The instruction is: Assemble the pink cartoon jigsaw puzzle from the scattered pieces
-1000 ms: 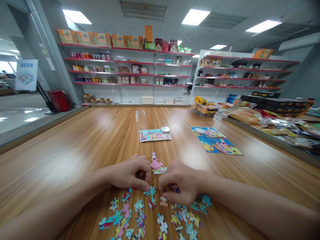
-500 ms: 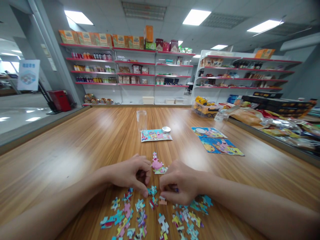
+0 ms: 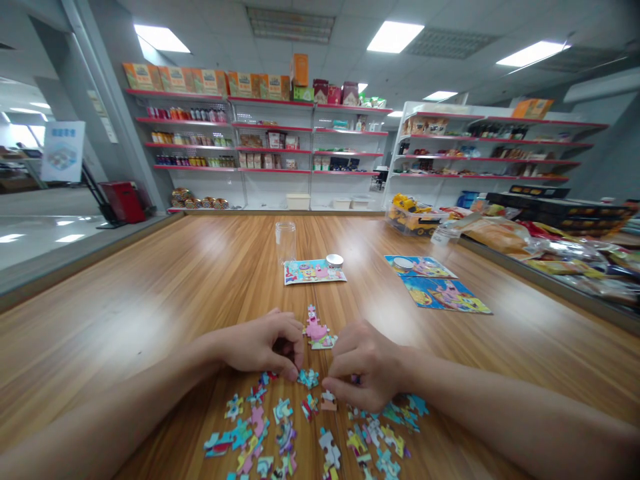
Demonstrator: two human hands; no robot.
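My left hand (image 3: 273, 343) is curled just left of a blue puzzle piece (image 3: 309, 379), its thumb and fingertips close together. Whatever those fingers hold, if anything, is hidden. My right hand (image 3: 363, 365) is bent over the pieces with thumb and forefinger drawn together; what is between them I cannot make out. Close below its thumb lies a peach-and-white puzzle piece (image 3: 329, 401). Ahead, between both hands, sits a partly joined puzzle section (image 3: 316, 328) showing a pink cartoon figure. Several loose puzzle pieces (image 3: 257, 423) are scattered nearest me.
A cartoon picture card (image 3: 305, 272) lies ahead, with a round metal lid (image 3: 335, 261) on it and a clear jar (image 3: 286, 243) behind. Two blue picture cards (image 3: 446, 295) lie to the right. Farther back stand a toy-filled plastic bin (image 3: 413, 220) and packaged snacks (image 3: 560, 250).
My left thumb has moved up toward its fingertips. My right hand has shifted slightly and stays over the pieces. The view has moved a little; the joined section looks unchanged.
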